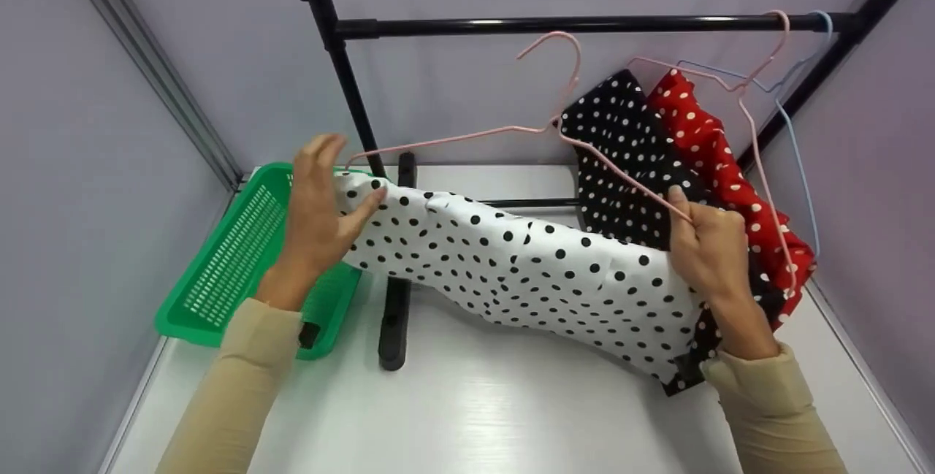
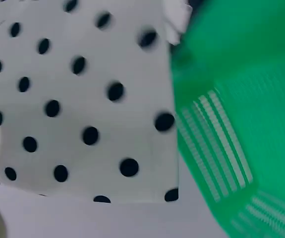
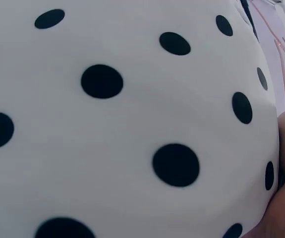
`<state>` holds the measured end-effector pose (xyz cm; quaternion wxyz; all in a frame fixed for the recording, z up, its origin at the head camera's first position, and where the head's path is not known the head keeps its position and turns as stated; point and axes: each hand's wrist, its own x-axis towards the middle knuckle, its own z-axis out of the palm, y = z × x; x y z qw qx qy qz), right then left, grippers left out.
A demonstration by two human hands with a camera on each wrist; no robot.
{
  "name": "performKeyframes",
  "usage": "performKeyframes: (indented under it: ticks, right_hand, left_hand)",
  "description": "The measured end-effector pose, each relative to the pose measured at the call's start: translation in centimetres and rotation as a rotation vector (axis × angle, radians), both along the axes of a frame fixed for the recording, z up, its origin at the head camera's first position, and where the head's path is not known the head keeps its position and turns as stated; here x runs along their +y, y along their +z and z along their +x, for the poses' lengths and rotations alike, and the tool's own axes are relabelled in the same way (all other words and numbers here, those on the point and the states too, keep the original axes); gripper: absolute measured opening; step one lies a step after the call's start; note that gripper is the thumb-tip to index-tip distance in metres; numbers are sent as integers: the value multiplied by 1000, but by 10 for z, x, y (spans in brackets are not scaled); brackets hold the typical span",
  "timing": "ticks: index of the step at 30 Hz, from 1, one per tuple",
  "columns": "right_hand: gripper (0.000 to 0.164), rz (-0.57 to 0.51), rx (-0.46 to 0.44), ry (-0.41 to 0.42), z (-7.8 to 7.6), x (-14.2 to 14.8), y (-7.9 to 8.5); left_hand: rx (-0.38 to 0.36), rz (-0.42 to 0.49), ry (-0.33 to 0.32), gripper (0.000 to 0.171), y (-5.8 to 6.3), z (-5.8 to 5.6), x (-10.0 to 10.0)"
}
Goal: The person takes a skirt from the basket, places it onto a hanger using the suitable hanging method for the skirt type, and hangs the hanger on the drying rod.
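A white cloth with black dots [image 1: 511, 262] is stretched sideways between the two hands; its exact kind cannot be told. Above it, a pink clothes hanger [image 1: 453, 138] has its hook free of the rail. My left hand [image 1: 310, 218] is at the cloth's left end, fingers raised and apart, thumb against the dotted fabric. With curled fingers, my right hand [image 1: 708, 247] grips the cloth's right end and the hanger's right tip. The left wrist view shows the cloth's corner [image 2: 107, 124] beside green plastic. Dotted fabric [image 3: 132, 119] fills most of the right wrist view.
A black rail [image 1: 584, 25] spans the back. At its right hang a black dotted cloth [image 1: 613, 145] and a red dotted cloth [image 1: 694, 116], with another pink hanger [image 1: 752, 120] and a blue hanger [image 1: 792, 138]. A green basket [image 1: 197, 291] stands left, near the rack's foot [image 1: 394, 328].
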<state>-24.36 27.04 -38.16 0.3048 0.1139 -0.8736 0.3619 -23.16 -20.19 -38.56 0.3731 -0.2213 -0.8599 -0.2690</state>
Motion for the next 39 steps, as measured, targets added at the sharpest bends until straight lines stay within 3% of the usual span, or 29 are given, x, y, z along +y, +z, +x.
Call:
performKeyframes:
  ticks: [2,4,6,7,12,15,18,21,24,28,31,34,37,39]
  right_hand:
    - [66,-38,-10,13,-1,4,2]
    - [66,-56,-18,19,-1,6,4]
    - [66,-68,-37,19,-1,7,4]
    - [66,-69,-46,19,-1,7,4]
    - [66,-72,-75,25,-1,5,1]
    - [66,-49,-58,-14,-1,4,1]
    - [67,-3,-37,-74,-2,5,2]
    - [67,31,-38,-131,-1,6,2]
    - [67,41,-66,-165,0,6,0]
    - [68,40,-101,-154,2,4,-1]
    - [67,8,-129,-89,4,4,2]
    - [61,-49,-229,66,7,8,8]
    - [51,-99,-352,235,8,15,13]
    - [46,-121,-421,286,10,18,16]
  left_hand:
    - [-229,239,-88,53,6,-3,-1]
    - [-415,391,-154,39,10,-5,-1]
    - [-524,479,-203,21,13,-6,0]
    - [-536,501,-208,16,13,-7,1]
    - [-471,575,-143,24,12,-8,6]
    - [-420,565,-90,32,13,-7,8]
    - [-388,524,-82,36,15,-5,9]
    - [-366,479,-121,31,14,-4,6]
    - [-321,377,-155,21,16,-3,5]
    - [-232,158,-158,22,27,-1,11]
    - [-174,64,-167,31,33,-3,16]
    - [-160,94,-167,46,31,-7,13]
    - [-252,190,-158,53,27,-6,7]
    - [-356,256,-172,57,27,-4,4]
